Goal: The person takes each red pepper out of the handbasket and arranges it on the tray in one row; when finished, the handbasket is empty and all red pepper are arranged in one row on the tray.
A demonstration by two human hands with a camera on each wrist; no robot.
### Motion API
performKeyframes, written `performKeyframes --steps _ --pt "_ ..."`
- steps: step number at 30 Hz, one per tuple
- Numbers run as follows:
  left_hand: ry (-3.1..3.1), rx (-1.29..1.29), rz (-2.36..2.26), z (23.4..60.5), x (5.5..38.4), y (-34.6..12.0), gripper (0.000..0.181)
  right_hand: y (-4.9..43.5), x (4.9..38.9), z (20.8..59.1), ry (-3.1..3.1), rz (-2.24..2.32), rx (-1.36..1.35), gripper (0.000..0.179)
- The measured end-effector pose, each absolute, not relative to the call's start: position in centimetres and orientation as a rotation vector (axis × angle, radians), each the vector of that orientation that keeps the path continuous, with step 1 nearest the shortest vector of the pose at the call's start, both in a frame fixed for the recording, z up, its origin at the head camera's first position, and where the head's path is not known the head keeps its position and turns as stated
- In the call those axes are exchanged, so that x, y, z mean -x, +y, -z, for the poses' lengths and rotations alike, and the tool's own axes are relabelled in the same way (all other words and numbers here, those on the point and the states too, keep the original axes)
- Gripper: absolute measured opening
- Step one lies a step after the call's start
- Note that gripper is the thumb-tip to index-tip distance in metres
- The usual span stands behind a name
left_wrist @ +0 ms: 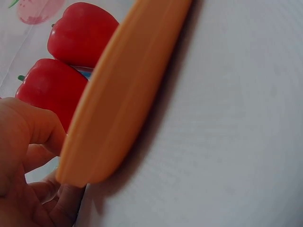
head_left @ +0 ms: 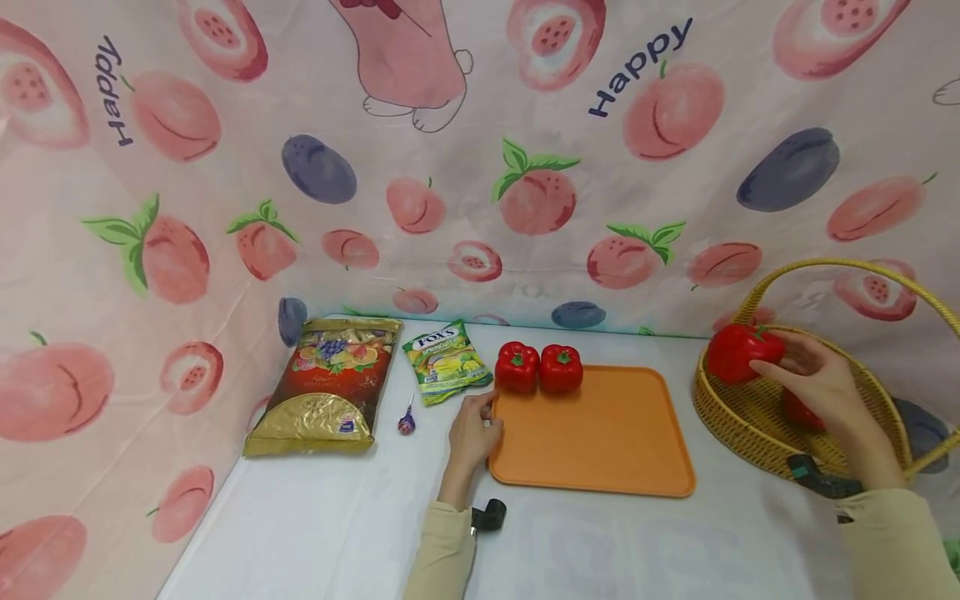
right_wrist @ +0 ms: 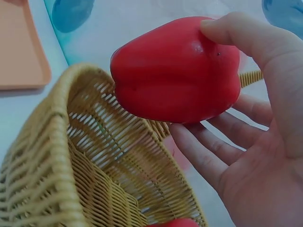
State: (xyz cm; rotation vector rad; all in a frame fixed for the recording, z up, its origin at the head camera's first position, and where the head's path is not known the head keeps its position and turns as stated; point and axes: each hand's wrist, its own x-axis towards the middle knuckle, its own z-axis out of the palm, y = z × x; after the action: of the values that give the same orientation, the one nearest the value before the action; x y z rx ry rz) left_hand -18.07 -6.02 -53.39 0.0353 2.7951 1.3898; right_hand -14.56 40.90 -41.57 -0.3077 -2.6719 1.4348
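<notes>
My right hand (head_left: 821,387) holds a red bell pepper (head_left: 735,354) over the wicker basket (head_left: 738,437). In the right wrist view the thumb lies on one side of this pepper and the fingers on the other. Another red bell pepper (head_left: 799,412) lies inside the basket, partly hidden by the hand. At the left side of the orange tray (head_left: 592,442), my left hand (head_left: 471,429) grips the tray's edge; the left wrist view has fingers around its corner. Two more bell peppers, one left (head_left: 517,368) and one right (head_left: 561,370), stand side by side at the tray's back left corner.
Left of the tray lie a green candy packet (head_left: 447,364), a lollipop (head_left: 407,423) and a large brown and gold candy bag (head_left: 330,383). The basket's tall handle (head_left: 847,262) arches up at the right. A fruit-print cloth (head_left: 465,167) hangs behind the white table (head_left: 600,542).
</notes>
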Motion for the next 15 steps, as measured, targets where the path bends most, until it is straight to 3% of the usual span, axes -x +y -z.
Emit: performKeyframes --steps 15 --pt "2.787 -0.04 -1.402 53.5 18.0 -6.1 0.047 37.9 14.9 42.4 -2.635 -1.445 0.156 0.061"
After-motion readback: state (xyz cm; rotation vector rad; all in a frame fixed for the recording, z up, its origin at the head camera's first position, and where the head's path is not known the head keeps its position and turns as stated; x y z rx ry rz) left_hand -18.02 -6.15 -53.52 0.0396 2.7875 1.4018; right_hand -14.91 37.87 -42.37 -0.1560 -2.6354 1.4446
